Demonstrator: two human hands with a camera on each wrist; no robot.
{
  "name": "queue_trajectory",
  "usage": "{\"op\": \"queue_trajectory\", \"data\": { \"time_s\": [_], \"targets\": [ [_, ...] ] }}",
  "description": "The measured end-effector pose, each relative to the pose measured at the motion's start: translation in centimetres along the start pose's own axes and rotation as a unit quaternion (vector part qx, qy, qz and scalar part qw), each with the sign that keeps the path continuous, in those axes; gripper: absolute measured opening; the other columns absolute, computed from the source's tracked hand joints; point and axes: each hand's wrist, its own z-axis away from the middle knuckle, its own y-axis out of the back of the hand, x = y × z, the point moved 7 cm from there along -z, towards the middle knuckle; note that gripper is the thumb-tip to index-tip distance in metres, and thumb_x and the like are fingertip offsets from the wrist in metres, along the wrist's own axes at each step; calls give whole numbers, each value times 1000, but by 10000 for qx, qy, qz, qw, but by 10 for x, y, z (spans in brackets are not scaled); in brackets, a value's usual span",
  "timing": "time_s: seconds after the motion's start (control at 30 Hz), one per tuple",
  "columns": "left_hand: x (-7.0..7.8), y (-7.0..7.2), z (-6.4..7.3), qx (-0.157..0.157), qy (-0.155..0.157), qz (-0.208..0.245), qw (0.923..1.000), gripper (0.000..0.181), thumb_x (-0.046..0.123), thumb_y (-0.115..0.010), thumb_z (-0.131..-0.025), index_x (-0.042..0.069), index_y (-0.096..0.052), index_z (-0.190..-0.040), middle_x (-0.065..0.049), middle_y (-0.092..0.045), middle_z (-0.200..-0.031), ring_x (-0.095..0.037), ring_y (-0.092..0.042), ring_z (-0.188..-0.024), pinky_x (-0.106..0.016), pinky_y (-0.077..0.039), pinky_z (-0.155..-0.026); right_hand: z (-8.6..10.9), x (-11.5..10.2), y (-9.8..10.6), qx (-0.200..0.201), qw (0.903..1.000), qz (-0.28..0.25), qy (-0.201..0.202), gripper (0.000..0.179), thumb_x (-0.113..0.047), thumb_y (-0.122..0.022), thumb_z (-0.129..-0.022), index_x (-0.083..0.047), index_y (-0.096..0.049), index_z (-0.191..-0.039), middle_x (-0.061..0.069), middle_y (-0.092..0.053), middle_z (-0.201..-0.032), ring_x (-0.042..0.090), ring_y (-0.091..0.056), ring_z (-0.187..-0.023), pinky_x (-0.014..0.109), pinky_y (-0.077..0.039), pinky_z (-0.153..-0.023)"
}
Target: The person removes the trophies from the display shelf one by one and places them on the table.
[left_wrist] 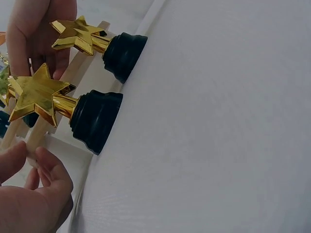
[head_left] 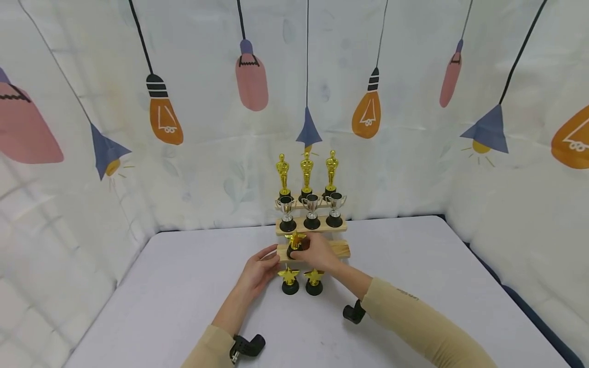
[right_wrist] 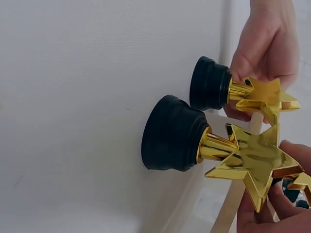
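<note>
My right hand (head_left: 320, 253) pinches a gold star trophy (head_left: 295, 240) by its black base, at the left part of the lowest wooden shelf (head_left: 340, 249). At that shelf's left end is my left hand (head_left: 258, 272); in the left wrist view its thumb and fingers (left_wrist: 53, 170) grip the wood's edge. Two more star trophies stand upright on the table before the shelf, a left one (head_left: 290, 287) and a right one (head_left: 314, 288). Both show large in the wrist views, partly covering the hands behind them.
Three silver cups (head_left: 311, 210) with black bases stand on the middle shelf (head_left: 299, 224). Three gold figure trophies (head_left: 307, 174) occupy the top one, close to the patterned curtain (head_left: 207, 179). A white cloth covers the table (head_left: 184, 296).
</note>
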Motion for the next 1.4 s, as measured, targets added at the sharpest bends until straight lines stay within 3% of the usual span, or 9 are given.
{"op": "queue_trajectory", "data": {
  "time_s": [0.2, 0.43, 0.6, 1.03, 1.4],
  "targets": [
    [0, 1, -1, 19, 8, 59, 10000, 50, -3, -58, -102, -4, -44, -150, -26, -49, -146, -22, -61, -112, -32, -54, -94, 4, -1, 7, -82, 9997, -129, -167, 46, -24, -82, -90, -3, -65, -127, 7, -68, -109, 20, -63, -97, 35, -57, -84],
    [0, 0, 0, 0, -60, 78, 10000, 50, -4, -57, -102, -6, -43, -150, -26, -50, -142, -20, -61, -109, -29, -54, -89, 8, -2, 17, -12, 9993, -351, 81, 50, -18, -83, -88, -3, -64, -131, 9, -68, -116, 24, -66, -102, 38, -57, -88],
    [-1, 1, -2, 41, -66, 60, 10000, 49, -5, -57, -101, -6, -46, -149, -23, -56, -134, -19, -62, -102, -29, -55, -86, 11, 4, 22, 95, 9993, -331, -137, 56, -19, -84, -87, 0, -62, -134, 10, -68, -116, 26, -66, -105, 40, -56, -91],
    [-1, -1, -4, 26, -107, 148, 9998, 50, -7, -58, -100, -8, -46, -148, -16, -61, -121, -17, -62, -93, -28, -55, -81, 20, 12, 36, 156, 9983, -483, -301, 47, -15, -85, -84, -1, -66, -125, 8, -70, -112, 27, -66, -107, 45, -54, -95],
    [-1, 1, -4, 21, -77, 108, 9999, 50, -6, -59, -100, -6, -47, -148, -21, -57, -130, -17, -62, -96, -28, -55, -82, 29, 20, 47, 66, 9982, -525, -288, 50, -15, -84, -85, -2, -65, -129, 9, -69, -118, 30, -65, -112, 43, -55, -94]
  ]
}}
